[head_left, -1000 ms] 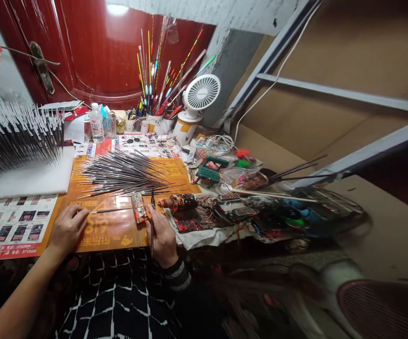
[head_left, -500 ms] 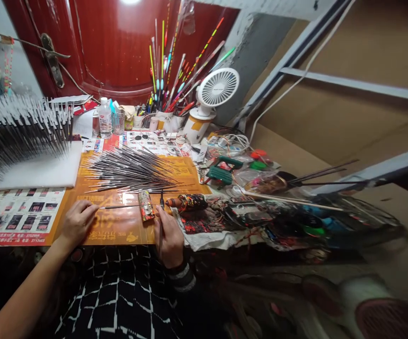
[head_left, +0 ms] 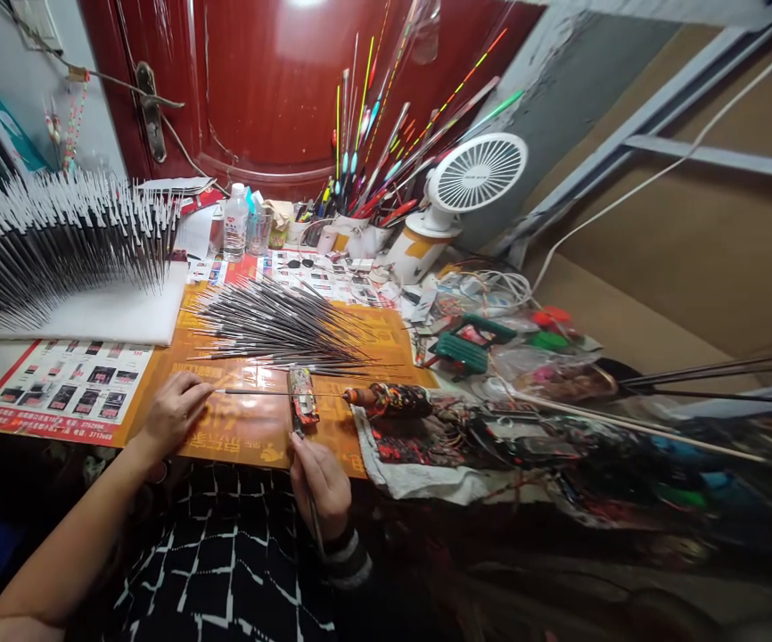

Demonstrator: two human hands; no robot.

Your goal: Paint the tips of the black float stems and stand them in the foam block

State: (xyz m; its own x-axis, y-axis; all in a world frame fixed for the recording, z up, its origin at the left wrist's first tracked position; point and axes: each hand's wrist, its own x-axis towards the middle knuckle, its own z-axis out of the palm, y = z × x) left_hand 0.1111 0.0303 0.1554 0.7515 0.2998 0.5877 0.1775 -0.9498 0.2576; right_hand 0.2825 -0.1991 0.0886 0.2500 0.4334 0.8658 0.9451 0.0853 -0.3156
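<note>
My left hand pinches a thin dark float stem that lies level above the orange printed mat. The stem's right end reaches a small paint-crusted block. My right hand lies on the mat's near edge, shut on a thin dark brush, whose tip is hidden near the block. A fanned pile of thin dark float stems lies on the mat, beyond both hands. An orange-capped, paint-spattered bottle stands to the right of the block.
Several finished stems stand in a white foam board at the left. Behind are a water bottle, cups of tall coloured floats and a white fan. A paint-stained cloth and a green tool lie to the right.
The whole view has swung, and the scene sits further right. My left hand has moved the stem right toward the block. My right hand has dropped lower, nearer the mat's edge.
</note>
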